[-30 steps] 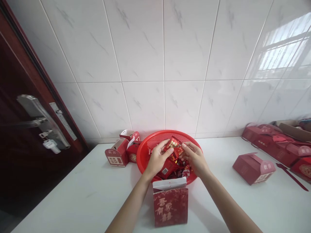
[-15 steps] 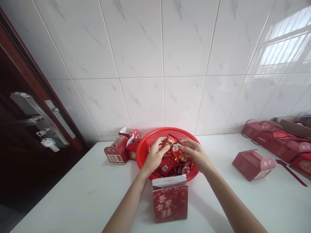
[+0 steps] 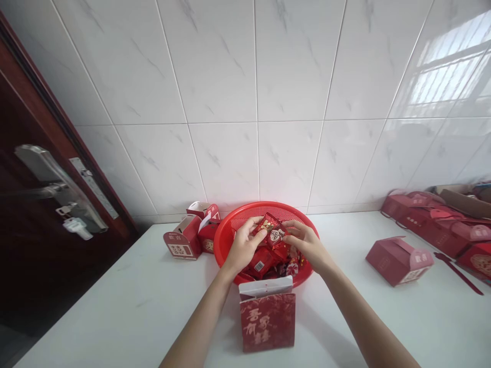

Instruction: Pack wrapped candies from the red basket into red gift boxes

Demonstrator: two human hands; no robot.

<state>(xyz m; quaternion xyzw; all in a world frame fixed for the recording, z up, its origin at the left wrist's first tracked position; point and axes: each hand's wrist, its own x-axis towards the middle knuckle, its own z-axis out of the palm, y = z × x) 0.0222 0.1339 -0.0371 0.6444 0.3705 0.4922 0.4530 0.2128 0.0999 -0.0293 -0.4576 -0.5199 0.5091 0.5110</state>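
Over a red plastic basket (image 3: pixel 221 250), my left hand (image 3: pixel 242 246) is closed, its thumb and fingers pinching red wrapped candy packets (image 3: pixel 276 235). My right hand (image 3: pixel 310 246) grips the right edge of the same packets between thumb and fingers. One packet shows a pale round print with dark characters. Beneath both hands, more red packets (image 3: pixel 259 266) lie in the basket, partly hidden. In front of the basket stands a dark red paper box (image 3: pixel 268 323) with gold characters, its white-lined top flap up.
Several red gift boxes (image 3: pixel 183 237) stand left of the basket. A single closed box (image 3: pixel 399 260) sits on the right, near a row of red boxes (image 3: pixel 433 217) and a dark red strip (image 3: pixel 458 273). Behind the white table (image 3: pixel 126 301) is a tiled wall; a door (image 3: pixel 46 204) is at left.
The packets have drawn together and now overlap more between my hands. My right fingers have shifted slightly left along the packet's edge. The boxes and basket stay put.
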